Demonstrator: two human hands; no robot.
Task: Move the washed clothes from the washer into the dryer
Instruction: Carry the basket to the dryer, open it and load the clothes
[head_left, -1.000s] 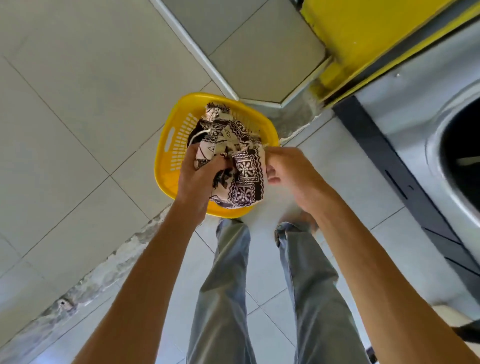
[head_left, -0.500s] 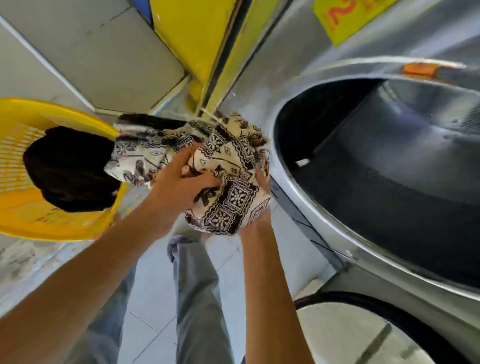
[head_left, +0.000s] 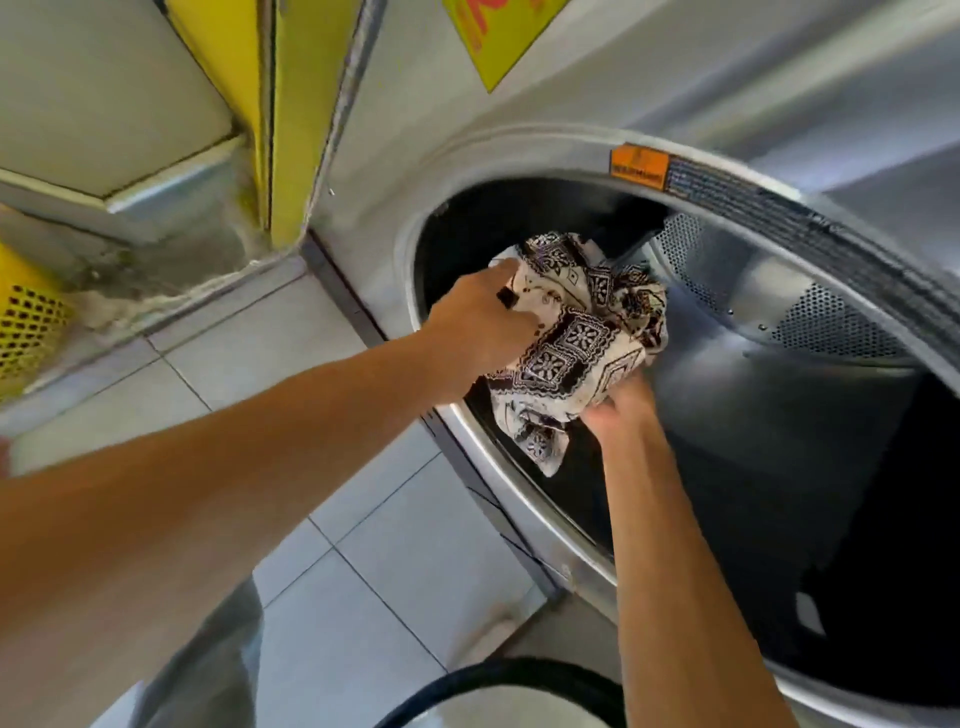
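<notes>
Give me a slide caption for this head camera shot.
Both hands, left and right, push a patterned cloth through the dryer's open door ring.

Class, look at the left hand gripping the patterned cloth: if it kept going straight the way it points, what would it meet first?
Probably nothing solid soon: the left hand points into the dryer opening; beyond lies the perforated drum wall, though depth is unclear.

floor (head_left: 363, 519): pale tiles | on it: yellow basket (head_left: 26, 322), dryer (head_left: 571, 104)
</notes>
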